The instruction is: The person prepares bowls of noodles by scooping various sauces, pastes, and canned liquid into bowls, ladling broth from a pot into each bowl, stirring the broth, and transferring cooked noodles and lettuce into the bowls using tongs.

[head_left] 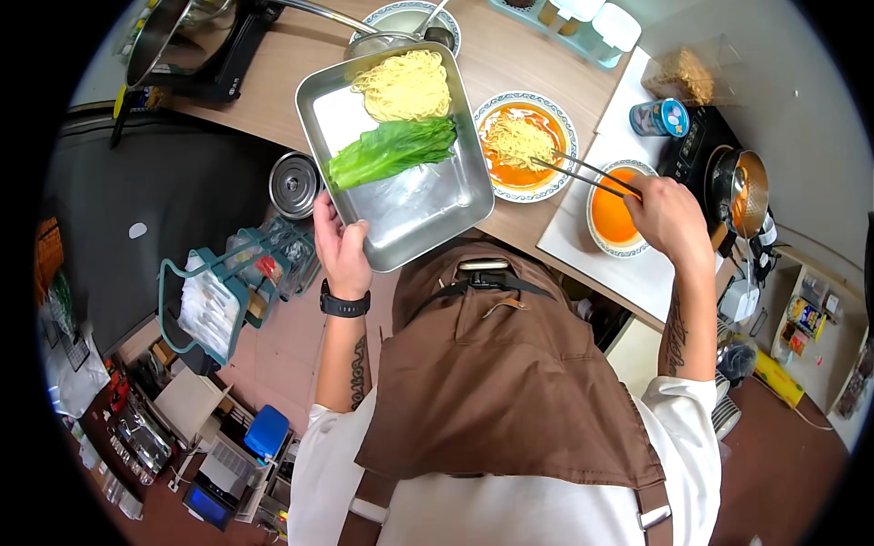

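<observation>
My left hand (343, 247) grips the near left corner of a rectangular metal tray (401, 223), thumb over its rim. On the tray lie a mound of yellow noodles (405, 86) and a bunch of green leafy vegetable (393, 152). My right hand (669, 211) is closed around dark chopsticks (583, 177). Their tips touch noodles (520, 141) that sit in orange-red soup in a patterned bowl (566, 122). Below my right hand stands a second patterned bowl (594, 232) of orange liquid, partly covered by the hand and chopsticks.
At the back stand a bowl with a ladle (441, 36) and lidded seasoning containers (583, 23). A pan (748, 196) sits on the right cooker, near a blue can (659, 118). A large pot (177, 41) is at upper left. A round metal lid (295, 185) lies left of the tray.
</observation>
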`<state>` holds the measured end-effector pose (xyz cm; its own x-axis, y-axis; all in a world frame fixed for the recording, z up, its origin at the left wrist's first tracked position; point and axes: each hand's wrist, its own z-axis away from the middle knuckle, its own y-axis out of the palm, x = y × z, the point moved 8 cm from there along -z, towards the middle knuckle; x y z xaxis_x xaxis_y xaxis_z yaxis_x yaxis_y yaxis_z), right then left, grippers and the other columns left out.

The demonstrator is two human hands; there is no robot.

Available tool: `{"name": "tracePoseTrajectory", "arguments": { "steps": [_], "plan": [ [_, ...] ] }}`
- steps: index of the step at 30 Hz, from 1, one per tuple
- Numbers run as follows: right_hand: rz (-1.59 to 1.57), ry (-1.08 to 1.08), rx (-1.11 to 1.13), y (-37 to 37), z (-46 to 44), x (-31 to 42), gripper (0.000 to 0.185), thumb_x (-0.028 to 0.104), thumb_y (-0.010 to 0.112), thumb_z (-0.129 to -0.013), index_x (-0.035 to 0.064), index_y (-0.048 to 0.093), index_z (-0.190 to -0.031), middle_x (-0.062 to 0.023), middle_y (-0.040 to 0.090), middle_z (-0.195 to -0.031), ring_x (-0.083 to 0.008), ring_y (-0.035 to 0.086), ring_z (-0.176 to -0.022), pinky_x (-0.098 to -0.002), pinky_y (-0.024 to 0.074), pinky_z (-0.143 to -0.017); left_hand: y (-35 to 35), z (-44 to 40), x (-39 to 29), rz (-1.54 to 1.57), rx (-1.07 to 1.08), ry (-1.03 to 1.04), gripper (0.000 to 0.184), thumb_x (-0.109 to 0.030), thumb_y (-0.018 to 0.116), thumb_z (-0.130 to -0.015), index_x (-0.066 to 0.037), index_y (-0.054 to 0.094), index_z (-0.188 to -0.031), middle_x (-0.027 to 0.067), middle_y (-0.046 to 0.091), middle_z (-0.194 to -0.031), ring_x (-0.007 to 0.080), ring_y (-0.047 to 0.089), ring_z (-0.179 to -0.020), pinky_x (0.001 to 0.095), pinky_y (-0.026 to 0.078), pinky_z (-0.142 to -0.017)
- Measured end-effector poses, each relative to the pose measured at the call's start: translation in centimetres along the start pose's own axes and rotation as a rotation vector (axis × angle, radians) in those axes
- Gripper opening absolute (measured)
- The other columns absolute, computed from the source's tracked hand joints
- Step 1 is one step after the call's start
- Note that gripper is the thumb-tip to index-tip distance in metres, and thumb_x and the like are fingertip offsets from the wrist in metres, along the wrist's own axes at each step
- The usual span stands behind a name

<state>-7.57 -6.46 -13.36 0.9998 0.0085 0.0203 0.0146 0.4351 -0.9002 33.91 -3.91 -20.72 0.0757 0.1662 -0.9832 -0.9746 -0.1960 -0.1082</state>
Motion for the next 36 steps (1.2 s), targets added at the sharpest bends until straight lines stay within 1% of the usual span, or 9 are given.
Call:
{"name": "tracePoseTrajectory", "arguments": {
  "steps": [6, 9, 13, 15, 17, 18, 22, 26, 36],
  "plan": [
    [-0.323, 0.141, -0.079, -2.3, 4.9, -0.3, 0.029, 0.018, 0.065, -0.088, -0.0024, 0.07, -0.109, -0.0235, 0.07, -0.094, -0.037, 0.069, -0.085, -0.0421, 0.0538, -0.08, 0.5, -1.2, -0.5, 0.038, 0.128, -0.026, 0.058, -0.004, 0.052, -0.078, 0.005, 0.043, -0.135, 0.0133, 0.059, -0.119, 0.0173, 0.058, -0.102, 0.0299, 0.047, -0.091],
    [-0.609, 0.169, -0.113, -0.8, 7.5, -2.8, 0.031, 0.018, 0.065, -0.091, -0.0035, 0.068, -0.114, -0.024, 0.07, -0.097, -0.0353, 0.07, -0.086, -0.0387, 0.0538, -0.078, 4.8, -0.6, -1.1, 0.018, 0.239, -0.069, 0.059, -0.003, 0.053, -0.078, 0.005, 0.043, -0.135, 0.0132, 0.059, -0.118, 0.0171, 0.059, -0.104, 0.0297, 0.046, -0.093],
    [-0.72, 0.265, -0.082, 2.5, 9.0, -2.4, 0.033, 0.022, 0.064, -0.092, -0.0023, 0.068, -0.114, -0.0252, 0.07, -0.102, -0.0405, 0.067, -0.096, -0.0418, 0.0529, -0.084, 9.5, -0.1, -1.7, -0.052, 0.416, -0.077, 0.059, -0.001, 0.054, -0.079, 0.006, 0.041, -0.136, 0.0142, 0.059, -0.119, 0.0186, 0.059, -0.108, 0.0304, 0.046, -0.095],
    [-0.78, 0.298, -0.077, 5.0, 9.2, -2.3, 0.033, 0.023, 0.06, -0.094, -0.0015, 0.069, -0.115, -0.0216, 0.071, -0.092, -0.0344, 0.07, -0.081, -0.0393, 0.0541, -0.076, 11.7, 0.4, -2.1, -0.081, 0.507, -0.069, 0.059, -0.002, 0.055, -0.079, 0.007, 0.041, -0.136, 0.0145, 0.059, -0.12, 0.0191, 0.059, -0.108, 0.0307, 0.046, -0.096],
    [-1.094, 0.508, 0.07, 8.7, 9.8, -2.8, 0.031, 0.023, 0.057, -0.096, 0.0, 0.069, -0.112, -0.0123, 0.069, -0.077, -0.0204, 0.067, -0.064, -0.0339, 0.0524, -0.063, 14.0, 0.8, -2.6, -0.085, 0.572, -0.061, 0.059, -0.001, 0.055, -0.079, 0.007, 0.041, -0.136, 0.0146, 0.059, -0.119, 0.0192, 0.059, -0.109, 0.0307, 0.046, -0.095],
    [-1.323, 0.46, 0.028, 11.1, 9.7, -2.9, 0.028, 0.024, 0.056, -0.098, 0.0013, 0.071, -0.106, -0.0031, 0.06, -0.068, -0.0086, 0.056, -0.053, -0.027, 0.0456, -0.052, 14.8, 1.0, -2.7, -0.082, 0.604, -0.052, 0.059, -0.001, 0.055, -0.079, 0.007, 0.041, -0.136, 0.0146, 0.06, -0.119, 0.0192, 0.059, -0.108, 0.0306, 0.046, -0.095],
    [-1.891, 0.5, -0.04, 14.9, 9.6, -2.7, 0.025, 0.018, 0.053, -0.101, -0.0016, 0.068, -0.105, 0.0009, 0.058, -0.069, -0.0057, 0.049, -0.049, -0.0202, 0.0381, -0.046, 17.5, 2.0, -2.4, -0.143, 0.751, -0.102, 0.059, 0.0, 0.053, -0.08, 0.006, 0.041, -0.137, 0.0151, 0.06, -0.119, 0.0191, 0.06, -0.108, 0.0308, 0.047, -0.094],
    [-1.87, 0.493, -0.202, 16.5, 10.1, -4.3, 0.02, 0.013, 0.056, -0.101, -0.0007, 0.069, -0.107, 0.0011, 0.059, -0.068, -0.0047, 0.049, -0.048, -0.0184, 0.0353, -0.042, 19.5, 1.9, -2.5, -0.133, 0.811, -0.051, 0.059, -0.001, 0.052, -0.081, 0.006, 0.04, -0.138, 0.0152, 0.061, -0.12, 0.0191, 0.06, -0.107, 0.0315, 0.047, -0.094],
    [-1.929, 0.503, -0.352, 15.1, 14.9, -7.6, 0.018, 0.012, 0.058, -0.099, -0.0022, 0.068, -0.105, 0.0008, 0.059, -0.069, -0.0042, 0.047, -0.048, -0.0186, 0.0359, -0.044, 21.4, 0.8, -3.2, -0.207, 0.818, -0.021, 0.055, -0.001, 0.051, -0.083, 0.006, 0.041, -0.137, 0.0124, 0.063, -0.117, 0.0169, 0.06, -0.103, 0.0297, 0.047, -0.091]
  ]
}}
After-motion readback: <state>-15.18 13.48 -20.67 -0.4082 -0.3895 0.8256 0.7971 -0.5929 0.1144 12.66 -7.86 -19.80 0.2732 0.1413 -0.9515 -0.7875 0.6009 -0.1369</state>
